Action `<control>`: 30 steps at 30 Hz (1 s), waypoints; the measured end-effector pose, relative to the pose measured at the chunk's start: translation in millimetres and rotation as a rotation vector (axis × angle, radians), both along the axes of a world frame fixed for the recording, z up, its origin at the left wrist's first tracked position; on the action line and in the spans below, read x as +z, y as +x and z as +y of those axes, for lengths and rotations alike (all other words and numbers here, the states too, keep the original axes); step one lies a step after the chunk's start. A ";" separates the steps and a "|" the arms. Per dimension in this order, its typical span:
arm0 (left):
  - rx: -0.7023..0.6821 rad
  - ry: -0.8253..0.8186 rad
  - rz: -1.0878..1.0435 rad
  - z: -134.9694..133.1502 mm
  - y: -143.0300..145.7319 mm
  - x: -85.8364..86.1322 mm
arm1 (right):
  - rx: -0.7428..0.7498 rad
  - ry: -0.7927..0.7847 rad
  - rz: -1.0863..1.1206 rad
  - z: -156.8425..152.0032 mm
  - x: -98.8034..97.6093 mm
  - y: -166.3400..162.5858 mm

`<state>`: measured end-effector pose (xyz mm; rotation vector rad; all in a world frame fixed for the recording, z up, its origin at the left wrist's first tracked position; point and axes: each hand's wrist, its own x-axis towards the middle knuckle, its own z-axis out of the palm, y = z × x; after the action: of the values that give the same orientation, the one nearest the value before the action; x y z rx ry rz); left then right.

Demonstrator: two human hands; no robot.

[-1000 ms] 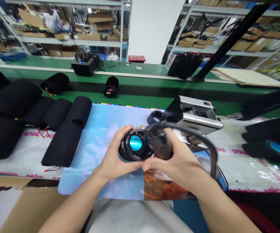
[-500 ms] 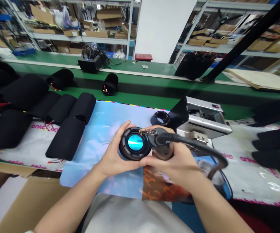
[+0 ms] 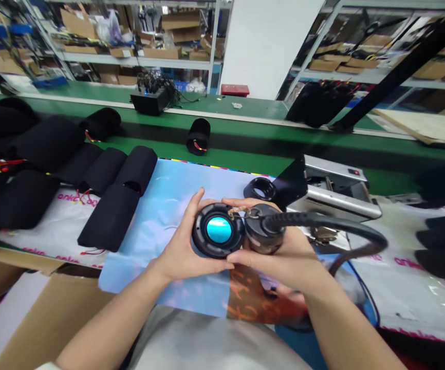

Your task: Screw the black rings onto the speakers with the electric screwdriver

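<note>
Head cam: left hand (image 3: 184,253) is cupping round part (image 3: 219,229), right hand (image 3: 292,261) gripping corded tool (image 3: 264,232); I'm guessing positioning, steadiness probably mattering next.

The green table (image 3: 241,146) over there carries a blue printed mat (image 3: 168,192). From the mat's middle, a black cylinder (image 3: 199,132) lies at twelve o'clock, a black ring (image 3: 249,192) at two, a silver machine (image 3: 336,198) past it, dark sleeves (image 3: 109,216) around ten, pink-lettered sheeting (image 3: 62,234) at nine.

Bare forearms (image 3: 118,313) aslant from the near side, left grip (image 3: 182,252) and right grip (image 3: 286,264) curled, thumb tips (image 3: 238,257) close together.
</note>
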<state>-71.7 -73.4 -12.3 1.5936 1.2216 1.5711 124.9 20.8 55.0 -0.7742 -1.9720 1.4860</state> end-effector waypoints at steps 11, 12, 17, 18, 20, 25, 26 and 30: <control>-0.003 0.036 -0.001 -1.3 0.0 -0.7 | -0.078 0.118 0.082 -14.9 -11.5 2.0; -0.004 0.031 -0.002 -1.4 0.3 -0.5 | -0.075 0.120 0.062 -14.0 -10.6 2.4; -0.017 0.048 0.003 -1.3 2.0 -1.6 | -0.020 0.170 0.110 -15.6 -9.4 0.9; -0.015 0.053 -0.001 -1.2 2.4 -1.9 | -0.029 0.204 0.115 -17.7 -10.4 -0.2; -0.012 0.070 -0.012 -1.2 2.8 -2.5 | -0.072 0.315 0.091 -23.4 -13.5 -2.3; -0.046 0.100 -0.026 -1.8 -0.7 -4.6 | -0.173 0.472 0.002 -35.1 -18.6 -2.6; -0.056 0.102 -0.017 -1.9 -1.9 -5.5 | -0.171 0.437 -0.009 -35.8 -17.4 -2.4; -0.021 0.092 -0.014 -0.8 -2.0 -8.2 | -0.172 0.104 -0.105 -34.0 -4.7 -4.3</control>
<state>-73.7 -74.1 -20.4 1.6442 1.1369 1.6438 120.6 -13.2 50.4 -0.9677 -1.9857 1.2567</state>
